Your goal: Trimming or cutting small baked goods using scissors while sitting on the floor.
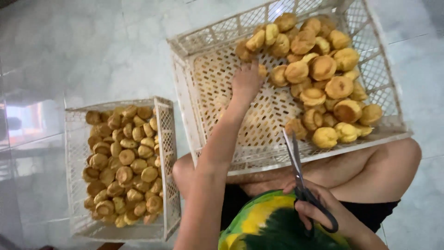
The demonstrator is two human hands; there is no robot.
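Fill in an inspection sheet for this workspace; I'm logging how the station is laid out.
Surface: pale glossy tiled floor; the person sits on it with knees under the big crate.
Job's things: big white crate resting on the legs, its buns heaped toward the far right side; scissors, blades closed and pointing up toward the crate.
Clutter: small crate on the floor at left, filled with buns.
Hands: left hand inside the big crate, at a bun on the edge of the heap; right hand gripping the scissors by the handles.
Cables: nothing seen.
Surroundings: reflections on the tiles at left; nothing else seen.
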